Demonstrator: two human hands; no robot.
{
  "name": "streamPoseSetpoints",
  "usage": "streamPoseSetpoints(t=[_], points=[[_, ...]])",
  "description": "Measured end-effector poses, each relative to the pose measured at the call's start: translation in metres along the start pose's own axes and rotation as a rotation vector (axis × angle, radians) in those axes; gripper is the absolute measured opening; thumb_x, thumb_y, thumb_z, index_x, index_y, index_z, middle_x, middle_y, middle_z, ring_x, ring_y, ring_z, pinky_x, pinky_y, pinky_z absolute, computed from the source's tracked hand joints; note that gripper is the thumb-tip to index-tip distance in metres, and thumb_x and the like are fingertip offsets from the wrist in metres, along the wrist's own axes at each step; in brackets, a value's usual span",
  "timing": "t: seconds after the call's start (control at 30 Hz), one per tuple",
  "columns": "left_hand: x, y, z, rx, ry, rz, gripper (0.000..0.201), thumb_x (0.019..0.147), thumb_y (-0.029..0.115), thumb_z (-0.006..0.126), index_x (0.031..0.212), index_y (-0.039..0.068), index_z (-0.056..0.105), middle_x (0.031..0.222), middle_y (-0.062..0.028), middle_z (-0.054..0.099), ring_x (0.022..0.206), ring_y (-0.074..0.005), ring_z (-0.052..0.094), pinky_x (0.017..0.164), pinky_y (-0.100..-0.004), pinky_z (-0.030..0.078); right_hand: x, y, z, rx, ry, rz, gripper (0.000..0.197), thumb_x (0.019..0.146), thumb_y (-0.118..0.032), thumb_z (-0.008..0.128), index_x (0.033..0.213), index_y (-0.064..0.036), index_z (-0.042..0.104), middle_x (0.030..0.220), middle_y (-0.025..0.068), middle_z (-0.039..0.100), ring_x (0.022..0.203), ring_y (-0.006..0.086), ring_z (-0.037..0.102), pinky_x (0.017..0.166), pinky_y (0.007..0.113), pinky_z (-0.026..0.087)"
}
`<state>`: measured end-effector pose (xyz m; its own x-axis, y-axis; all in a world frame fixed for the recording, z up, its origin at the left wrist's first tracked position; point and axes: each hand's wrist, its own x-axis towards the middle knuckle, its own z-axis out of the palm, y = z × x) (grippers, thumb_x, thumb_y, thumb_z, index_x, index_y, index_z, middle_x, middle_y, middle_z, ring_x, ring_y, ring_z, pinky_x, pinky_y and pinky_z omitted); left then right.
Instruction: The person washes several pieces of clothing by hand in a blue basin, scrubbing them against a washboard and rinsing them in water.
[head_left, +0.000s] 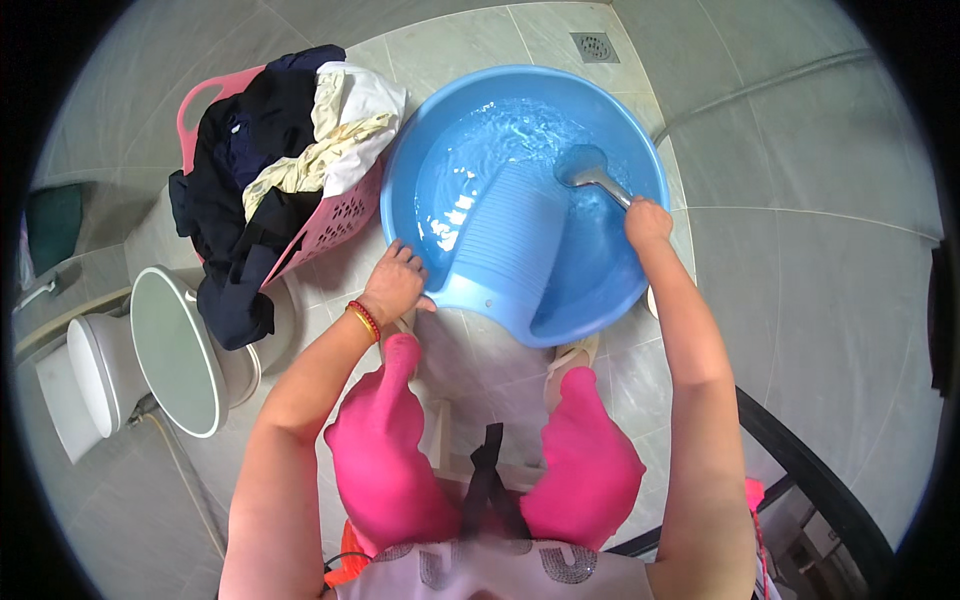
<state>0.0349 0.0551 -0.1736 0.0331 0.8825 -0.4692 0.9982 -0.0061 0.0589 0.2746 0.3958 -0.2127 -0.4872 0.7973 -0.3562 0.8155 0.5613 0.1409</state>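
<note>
- Pink laundry basket [335,228]: left of the basin, heaped with dark garments [225,170] and a white garment [372,105].
- Left hand [395,280]: at the near-left rim, fingers bent over the edge; grip firmness cannot be told.
- Blue round basin [400,170]: on the tiled floor, in front of the person, holding water.
- Ribbed washboard [510,230]: inside the basin, sloping from near rim into water.
- Chrome shower head [582,166]: over the water, right of the washboard.
- Right hand [648,222]: fingers closed around the shower head's handle.

Left hand [395,281], thumb splayed — right hand [648,222] clenched
</note>
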Motion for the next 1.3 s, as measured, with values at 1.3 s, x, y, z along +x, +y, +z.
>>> streamPoseSetpoints(t=[1.3], points=[[-0.002,0.007,0.007,0.016,0.031,-0.024,0.056,0.069,0.057,0.059,0.091,0.006,0.068,0.099,-0.0085,0.062,0.11,-0.0249,0.049,0.106,-0.0425,0.026,0.021,-0.051,0.025,-0.419,-0.548,-0.605,0.027,0.072,-0.019,0.065,0.098,-0.0172,0.069,0.102,0.007,0.066,0.102,0.0246,0.059,0.086,0.045,0.041]])
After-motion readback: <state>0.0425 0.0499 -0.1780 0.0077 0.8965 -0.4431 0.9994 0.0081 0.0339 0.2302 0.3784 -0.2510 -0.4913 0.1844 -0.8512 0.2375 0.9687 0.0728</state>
